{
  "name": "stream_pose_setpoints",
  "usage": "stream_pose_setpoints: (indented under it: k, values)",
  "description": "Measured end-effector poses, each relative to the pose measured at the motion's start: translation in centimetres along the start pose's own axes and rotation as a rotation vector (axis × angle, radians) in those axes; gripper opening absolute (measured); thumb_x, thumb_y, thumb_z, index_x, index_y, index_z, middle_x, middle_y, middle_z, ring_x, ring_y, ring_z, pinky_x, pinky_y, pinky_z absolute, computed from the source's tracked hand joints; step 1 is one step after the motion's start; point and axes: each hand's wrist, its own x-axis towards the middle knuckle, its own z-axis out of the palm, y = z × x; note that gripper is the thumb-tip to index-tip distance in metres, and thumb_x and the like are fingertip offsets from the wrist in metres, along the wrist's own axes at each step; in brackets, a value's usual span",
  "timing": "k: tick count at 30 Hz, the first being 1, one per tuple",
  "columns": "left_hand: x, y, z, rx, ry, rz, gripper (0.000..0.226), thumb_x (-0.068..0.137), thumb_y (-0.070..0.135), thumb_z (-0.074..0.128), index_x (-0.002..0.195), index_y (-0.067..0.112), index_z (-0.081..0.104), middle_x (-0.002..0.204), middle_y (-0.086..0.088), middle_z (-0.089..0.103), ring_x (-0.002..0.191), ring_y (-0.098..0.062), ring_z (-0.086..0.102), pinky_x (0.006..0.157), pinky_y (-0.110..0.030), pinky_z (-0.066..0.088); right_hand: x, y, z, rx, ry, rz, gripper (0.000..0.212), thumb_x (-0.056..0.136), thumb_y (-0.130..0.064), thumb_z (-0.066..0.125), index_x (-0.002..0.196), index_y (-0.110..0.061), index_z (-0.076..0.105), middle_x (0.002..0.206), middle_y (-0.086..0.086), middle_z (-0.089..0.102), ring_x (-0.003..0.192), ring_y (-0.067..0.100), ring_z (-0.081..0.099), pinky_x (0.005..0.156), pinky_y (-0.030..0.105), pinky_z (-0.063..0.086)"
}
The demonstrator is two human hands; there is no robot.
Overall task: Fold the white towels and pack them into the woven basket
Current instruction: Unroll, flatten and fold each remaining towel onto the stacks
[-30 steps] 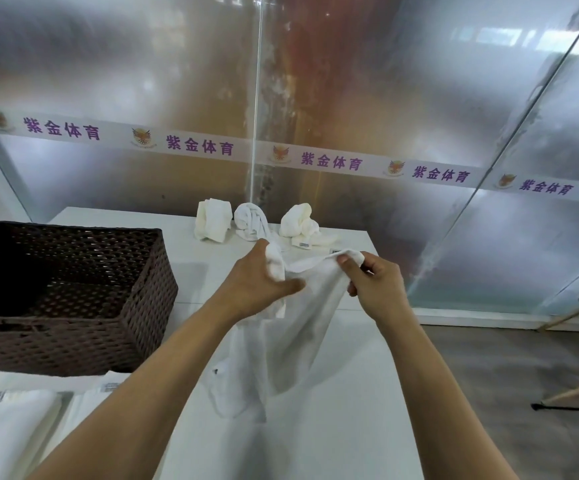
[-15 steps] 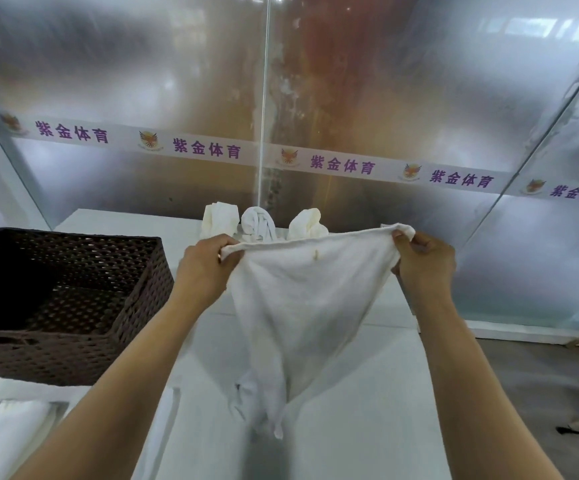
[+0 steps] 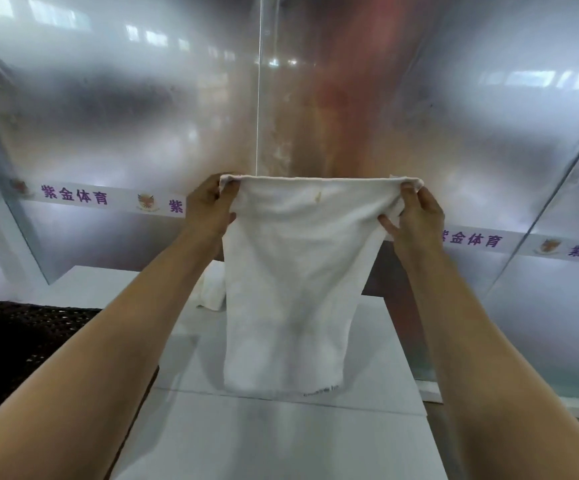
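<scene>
Right now a white towel (image 3: 291,289) hangs spread out in the middle of the frame, held up by its top edge in front of a frosted glass wall (image 3: 142,116). At the towel's upper left corner the left hand (image 3: 208,209) grips the cloth, fingers curled round the bunched corner. At the upper right corner the right hand (image 3: 416,220) pinches the other end, thumb in front of the cloth and fingers curled behind it. Between the two hands the top edge runs taut and nearly level. A small yellowish mark shows just below that edge, near its middle. Lower down, the towel narrows a little, and its bottom hem, with a small dark label, hangs just above the white worktop (image 3: 281,438); whether it touches the surface cannot be told.

At the lower left of the frame sits the dark woven basket (image 3: 21,348), partly hidden behind the left forearm. Another white towel (image 3: 212,292), rolled or bunched, lies on the worktop behind the hanging one, peeking out at its left side. Across the glass wall runs a white strip (image 3: 73,195) printed with purple characters and an emblem.
</scene>
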Motion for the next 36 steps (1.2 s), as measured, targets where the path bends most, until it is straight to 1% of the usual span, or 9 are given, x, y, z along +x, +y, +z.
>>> stream_pose_setpoints:
  k: [2,9,17,21,24,28,31,33,36]
  values:
    - [0.4,1.4,0.6,-0.013,-0.009,0.075,0.011,0.098,0.024,0.062,0.1,0.027,0.073,0.1,0.01,0.069,0.093,-0.006,0.063,0.078,-0.029,0.055,-0.1,-1.7,0.1,0.013,-0.01,-0.08,0.021,0.104,-0.026,0.057,0.095,-0.032,0.076,0.097,-0.021,0.073,0.093,-0.005,0.066,0.089,0.034,0.06]
    - [-2.4,0.6,-0.9,0.037,-0.066,0.112,0.015,0.1,0.019,0.059,0.107,0.023,0.072,0.1,0.018,0.069,0.097,0.003,0.062,0.088,-0.033,0.056,-3.6,-1.2,-2.3,-0.012,0.03,-0.125,0.026,0.103,-0.024,0.058,0.086,-0.034,0.074,0.089,-0.024,0.073,0.102,0.004,0.062,0.096,0.037,0.058]
    - [-10.8,-5.0,-7.1,0.041,-0.088,-0.025,0.022,0.101,0.017,0.059,0.101,0.033,0.075,0.11,0.008,0.073,0.111,-0.013,0.065,0.096,-0.039,0.055,-12.7,7.2,-7.0,-0.03,-0.008,-0.013,0.019,0.103,-0.031,0.06,0.107,-0.027,0.078,0.12,-0.001,0.074,0.121,0.024,0.064,0.097,0.04,0.056]
    - [-16.4,-8.2,-11.0,0.117,-0.124,-0.105,0.019,0.102,0.016,0.057,0.109,0.021,0.074,0.113,0.006,0.072,0.109,-0.01,0.064,0.097,-0.039,0.053,-18.5,11.6,-9.5,-0.073,0.106,0.119,0.019,0.102,-0.027,0.061,0.109,-0.016,0.074,0.118,0.004,0.073,0.118,0.022,0.066,0.1,0.043,0.055]
    - [-20.6,-11.0,-14.3,0.227,-0.148,-0.154,0.019,0.102,0.017,0.057,0.106,0.022,0.074,0.109,0.009,0.074,0.109,-0.012,0.065,0.095,-0.033,0.05,-22.6,14.2,-11.0,-0.132,0.221,0.244,0.018,0.098,-0.027,0.065,0.089,-0.017,0.076,0.1,0.006,0.071,0.102,0.023,0.065,0.088,0.034,0.053]
    - [-25.7,-14.1,-17.9,0.355,-0.165,-0.208,0.019,0.102,0.021,0.056,0.102,0.027,0.074,0.1,0.016,0.073,0.096,-0.003,0.065,0.086,-0.027,0.048,-27.6,17.0,-12.6,-0.226,0.313,0.281,0.05,0.096,-0.028,0.069,0.098,0.019,0.055,0.085,0.002,0.046,0.076,0.016,0.043,0.07,0.028,0.036]
    - [-29.3,-15.8,-20.4,0.425,-0.201,-0.336,0.024,0.101,0.032,0.057,0.08,0.036,0.068,0.07,0.014,0.064,0.069,-0.005,0.055,0.065,-0.026,0.042,-31.8,18.7,-13.7,-0.316,0.288,0.341,0.054,0.098,-0.032,0.067,0.072,0.008,0.041,0.074,0.004,0.027,0.067,0.016,0.027,0.06,0.031,0.021]
    - [-31.3,-16.9,-22.1,0.474,-0.257,-0.421,0.033,0.097,0.047,0.058,0.076,0.022,0.061,0.066,0.007,0.052,0.068,-0.01,0.047,0.062,-0.028,0.035,-34.2,19.6,-14.7,-0.355,0.29,0.4,0.055,0.099,-0.032,0.064,0.072,0.004,0.034,0.071,0.004,0.024,0.065,0.016,0.025,0.061,0.033,0.02]
    - [-33.8,-18.1,-24.1,0.513,-0.397,-0.597,0.057,0.089,0.061,0.054,0.091,0.003,0.058,0.082,-0.014,0.06,0.078,-0.019,0.056,0.07,-0.033,0.04,-37.1,20.8,-16.4,-0.429,0.3,0.511,0.054,0.099,-0.033,0.063,0.079,0.013,0.044,0.074,0.01,0.037,0.071,0.021,0.035,0.062,0.031,0.028]
